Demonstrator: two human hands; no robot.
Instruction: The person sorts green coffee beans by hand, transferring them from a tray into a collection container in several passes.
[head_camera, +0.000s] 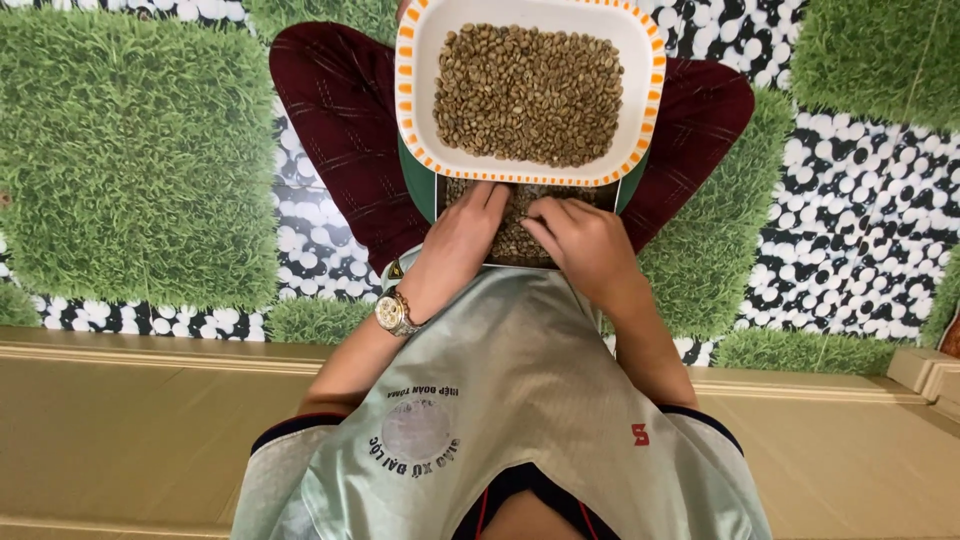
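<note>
The white rectangular plastic tray with an orange-dashed rim rests across the lap, filled with pale green-brown beans. Beneath its near edge sits a smaller dark tray of beans. Left hand lies flat, fingers extended, on these beans; right hand has fingertips pinched together on them.

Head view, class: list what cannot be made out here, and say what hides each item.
- Lower tray: mostly hidden by the white dish and both hands.
- Left hand and right hand: fingertips buried among the beans, so any grip is unclear.
- Dish: far rim cut off by the top edge.
</note>
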